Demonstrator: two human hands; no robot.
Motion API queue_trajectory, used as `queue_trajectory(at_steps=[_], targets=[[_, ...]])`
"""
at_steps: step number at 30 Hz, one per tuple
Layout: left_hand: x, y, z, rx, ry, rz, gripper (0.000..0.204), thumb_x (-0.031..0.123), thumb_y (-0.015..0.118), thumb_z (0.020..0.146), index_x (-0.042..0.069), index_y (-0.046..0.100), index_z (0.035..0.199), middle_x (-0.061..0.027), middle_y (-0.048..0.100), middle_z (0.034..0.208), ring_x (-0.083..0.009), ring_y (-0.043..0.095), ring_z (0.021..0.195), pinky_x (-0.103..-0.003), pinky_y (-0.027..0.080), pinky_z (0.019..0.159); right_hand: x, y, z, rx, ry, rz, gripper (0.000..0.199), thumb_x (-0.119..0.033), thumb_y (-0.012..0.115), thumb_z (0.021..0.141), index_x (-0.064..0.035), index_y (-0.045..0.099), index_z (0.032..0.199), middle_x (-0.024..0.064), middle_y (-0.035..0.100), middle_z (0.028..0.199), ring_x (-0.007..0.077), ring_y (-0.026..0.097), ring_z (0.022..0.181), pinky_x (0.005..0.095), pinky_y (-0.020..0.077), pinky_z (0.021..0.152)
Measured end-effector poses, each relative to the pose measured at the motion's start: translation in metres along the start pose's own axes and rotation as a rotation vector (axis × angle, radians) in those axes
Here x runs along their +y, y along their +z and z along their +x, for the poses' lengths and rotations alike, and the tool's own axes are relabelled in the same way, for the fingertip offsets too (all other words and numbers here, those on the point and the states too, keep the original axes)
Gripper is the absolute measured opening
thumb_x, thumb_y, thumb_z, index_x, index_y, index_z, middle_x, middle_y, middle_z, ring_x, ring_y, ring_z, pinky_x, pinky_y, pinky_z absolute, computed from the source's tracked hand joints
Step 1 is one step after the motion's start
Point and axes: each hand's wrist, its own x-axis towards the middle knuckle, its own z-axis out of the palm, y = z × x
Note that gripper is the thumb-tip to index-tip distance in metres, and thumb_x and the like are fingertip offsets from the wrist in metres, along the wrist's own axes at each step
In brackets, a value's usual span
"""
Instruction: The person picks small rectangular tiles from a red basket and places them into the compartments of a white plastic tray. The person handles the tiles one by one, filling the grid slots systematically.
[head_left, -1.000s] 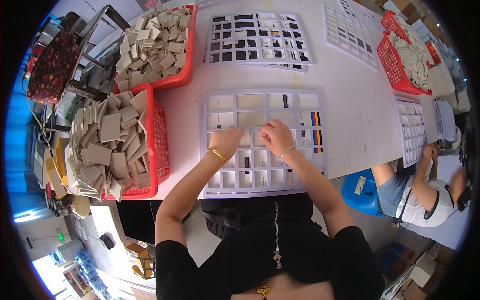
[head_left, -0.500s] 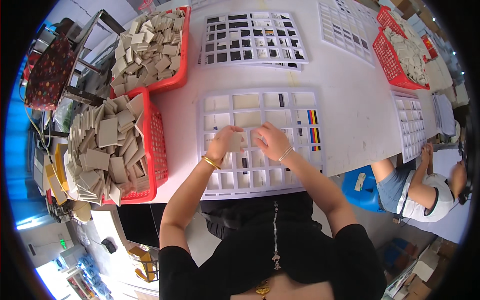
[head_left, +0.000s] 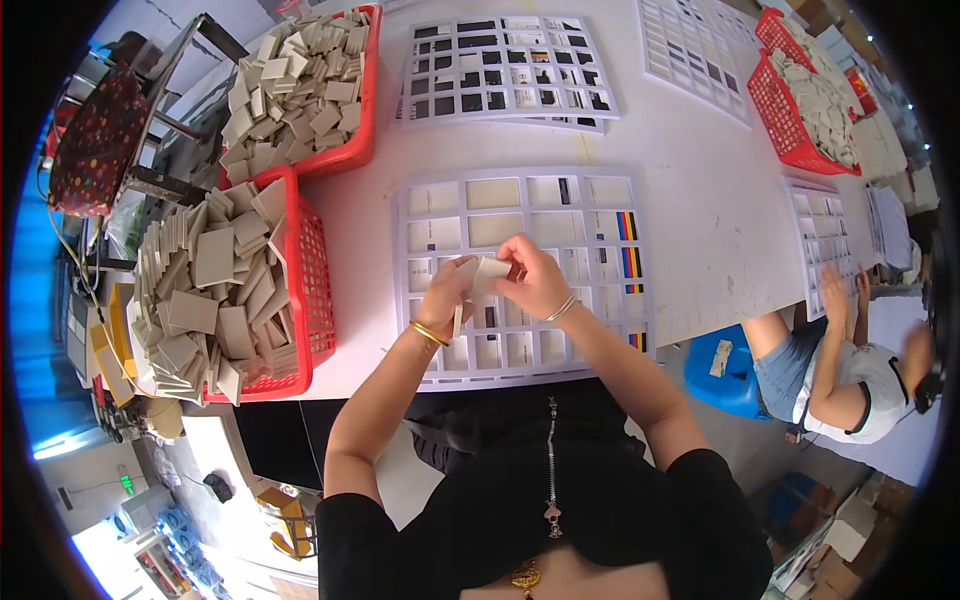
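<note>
Above a white compartment tray point(head_left: 435, 375), my left hand point(head_left: 445, 300) is closed around a few thin beige square pieces, held at the tray's middle. Their flat face catches the light, and how many there are I cannot tell. My right hand point(head_left: 537, 280) pinches the edge of a pale square piece point(head_left: 488, 270) between thumb and fingers, beside the left fingertips. Under both hands, the tray's compartments hold flat pale pieces, some with dark marks and several with coloured stripes point(head_left: 631, 263).
Red baskets heaped with beige pieces stand on my left, a near one point(head_left: 318, 290) and a far one point(head_left: 366, 110). Beyond lies a stack of trays point(head_left: 508, 118) with black pieces. At right are another red basket point(head_left: 783, 125), more trays and a seated person point(head_left: 845, 385).
My right hand has come leftward to the left hand and now grips a piece there. The held piece has tilted. At right, the other person's hands have moved apart.
</note>
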Motion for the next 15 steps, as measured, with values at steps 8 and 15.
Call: queue_trajectory(at_steps=[8, 15], targets=[[-0.032, -0.031, 0.004, 0.107, 0.353, 0.764, 0.031, 0.021, 0.065, 0.085, 0.002, 0.056, 0.108, -0.0063, 0.064, 0.088, -0.0149, 0.062, 0.076, -0.029, 0.049, 0.064, 0.006, -0.033, -0.013, -0.053, 0.092, -0.115, 0.020, -0.008, 0.070, 0.078, -0.0025, 0.055, 0.090, 0.0057, 0.062, 0.075, 0.0120, 0.060, 0.066, 0.0256, 0.0489, 0.062], [-0.018, -0.008, -0.023, 0.149, 0.350, 1.177, 0.019, 0.015, 0.068, 0.079, 0.011, 0.060, 0.096, -0.0056, 0.065, 0.078, -0.0222, 0.062, 0.068, -0.033, 0.049, 0.062, 0.033, -0.026, -0.037, -0.130, 0.121, -0.192, 0.017, -0.010, 0.069, 0.078, -0.0021, 0.059, 0.089, 0.0082, 0.064, 0.074, 0.0175, 0.063, 0.067, 0.0295, 0.0506, 0.064]])
